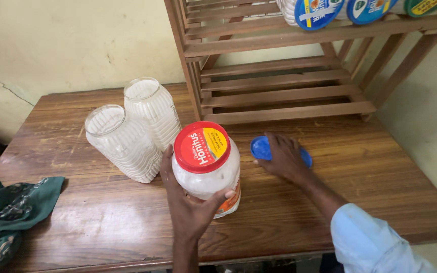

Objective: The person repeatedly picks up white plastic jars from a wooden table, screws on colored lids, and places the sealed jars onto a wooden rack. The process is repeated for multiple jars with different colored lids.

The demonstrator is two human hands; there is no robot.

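My left hand (pixel 188 202) wraps around a clear plastic jar with a red lid (pixel 206 164) standing upright on the wooden table (pixel 330 202). The jar holds a whitish substance. My right hand (pixel 284 157) lies flat on blue lids (pixel 260 147) on the table to the jar's right, pressing on them. Just left of the jar stand two clear ribbed jars without lids (pixel 132 131), side by side, touching each other.
A slatted wooden rack (pixel 279 96) stands at the back of the table, with several lidded jars (pixel 324 10) lying on its upper shelf. A dark green cloth (pixel 11 207) hangs over the table's left edge. A pale wall rises behind.
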